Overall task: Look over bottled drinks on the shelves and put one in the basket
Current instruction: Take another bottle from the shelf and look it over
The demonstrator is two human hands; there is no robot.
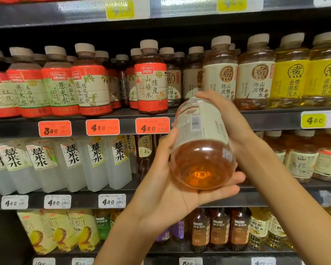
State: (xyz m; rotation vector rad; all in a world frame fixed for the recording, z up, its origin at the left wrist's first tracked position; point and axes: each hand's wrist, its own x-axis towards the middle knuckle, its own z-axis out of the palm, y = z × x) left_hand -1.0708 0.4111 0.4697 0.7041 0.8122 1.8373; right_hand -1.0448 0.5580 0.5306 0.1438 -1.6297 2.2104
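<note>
Head: bottle cradled in both hands' grip.

Bottle: clear glossy plastic, smooth, with a matt paper-like label. Shelf: dark matt metal edge. Price tags: glossy paper behind shiny clear plastic strips.

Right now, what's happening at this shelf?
A person is holding a bottle of amber drink in both hands in front of the drinks shelves, tipped so its base faces the camera and the back label shows. The left hand cradles it from below; the right hand grips the upper part. Rows of bottled drinks stand on the shelves behind, with price tags on the edges. No basket is in view, so nothing is bagged yet.
</note>
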